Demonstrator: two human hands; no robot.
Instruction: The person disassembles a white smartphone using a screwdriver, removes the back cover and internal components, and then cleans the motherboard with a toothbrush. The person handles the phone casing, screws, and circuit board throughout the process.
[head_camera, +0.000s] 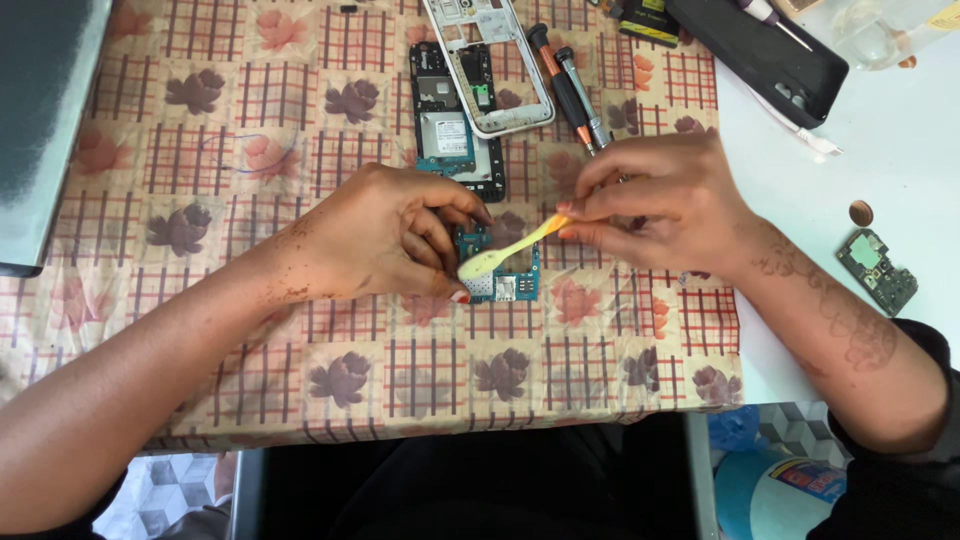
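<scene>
- The left hand (395, 240) curls down over a small blue-green circuit board (500, 285), fingers pinching its upper edge and holding it against the tabletop (880, 140).
- The right hand (655, 200) grips the handle end of a small yellow brush (505, 255) between thumb and fingers; the pale brush head rests on the circuit board, just beside the left thumb.
- The board lies on a patterned cloth (250, 150) of beige with red plaid squares and brown and pink flowers, near the middle of the cloth's front half.
- Just beyond the hands lies an opened phone body (455, 125) with its inner parts showing, and a pale phone frame (495, 60) overlaps its upper right part.
- Two screwdrivers (570, 90) with dark handles lie beside the frame, their tips hidden behind the right hand.
- To the right the cloth ends and the white tabletop shows bare, bearing a second small circuit board (877, 270) and a round brown coin-like disc (861, 212).
- A black tray (770, 55) sits at the far right corner.
- A dark flat panel (45, 120) lies at the left edge.
- Below the tabletop edge, patterned floor tiles (800, 430) are visible.
</scene>
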